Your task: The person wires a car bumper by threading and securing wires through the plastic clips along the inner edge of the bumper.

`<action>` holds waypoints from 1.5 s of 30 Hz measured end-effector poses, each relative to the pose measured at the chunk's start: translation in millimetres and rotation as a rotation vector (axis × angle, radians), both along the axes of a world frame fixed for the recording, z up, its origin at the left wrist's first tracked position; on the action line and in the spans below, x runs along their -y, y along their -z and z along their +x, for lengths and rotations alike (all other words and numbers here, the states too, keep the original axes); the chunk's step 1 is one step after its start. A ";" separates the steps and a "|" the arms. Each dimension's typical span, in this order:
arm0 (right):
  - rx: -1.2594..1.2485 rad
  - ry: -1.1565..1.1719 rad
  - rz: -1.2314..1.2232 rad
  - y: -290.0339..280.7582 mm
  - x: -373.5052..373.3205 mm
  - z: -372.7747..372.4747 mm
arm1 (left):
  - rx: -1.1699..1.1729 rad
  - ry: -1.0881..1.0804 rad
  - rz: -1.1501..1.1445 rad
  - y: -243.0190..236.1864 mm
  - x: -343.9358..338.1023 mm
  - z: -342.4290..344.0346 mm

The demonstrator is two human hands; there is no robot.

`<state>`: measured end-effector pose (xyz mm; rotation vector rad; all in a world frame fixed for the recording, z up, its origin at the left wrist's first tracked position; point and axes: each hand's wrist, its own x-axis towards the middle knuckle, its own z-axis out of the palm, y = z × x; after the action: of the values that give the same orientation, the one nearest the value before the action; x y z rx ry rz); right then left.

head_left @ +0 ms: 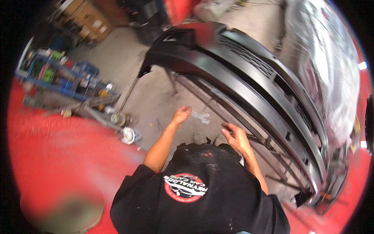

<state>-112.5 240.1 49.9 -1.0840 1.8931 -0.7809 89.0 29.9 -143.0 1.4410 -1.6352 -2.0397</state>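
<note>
A black car bumper [226,74] with a mesh grille lies on a metal stand, running from the upper middle down to the lower right. My left hand [181,116] is in front of my body, apart from the bumper, with its fingers curled together. Whether anything small is in them I cannot make out. Just past it, a pale whitish patch [201,117] shows against the grey floor. Closer to the bumper's near edge is my right hand [236,138], its thumb and fingers apart and nothing visible in them. It does not appear to touch the bumper.
Dark bars of the stand [269,154] reach low beside my right arm. To the left stands a blue rack [58,80] with bottles and cans, and an open can [129,135] near it. A plastic-covered shape [327,66] is beyond the bumper. Cardboard boxes [91,19] sit far left.
</note>
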 end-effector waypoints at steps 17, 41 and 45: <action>0.547 -0.563 0.245 -14.6 135.0 73.3 | 0.624 -0.514 0.432 130.7 -179.4 228.3; 0.110 -0.415 -0.034 -29.4 457.9 238.2 | 0.235 -0.406 0.182 86.8 432.1 431.6; 0.103 -0.364 -0.035 -23.2 511.3 231.5 | 0.486 -0.117 0.005 40.4 457.8 374.0</action>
<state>119.0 -271.2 73.1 -1.3355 1.5412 -0.6479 463.0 -428.0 -183.5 2.1033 -1.6465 -1.7187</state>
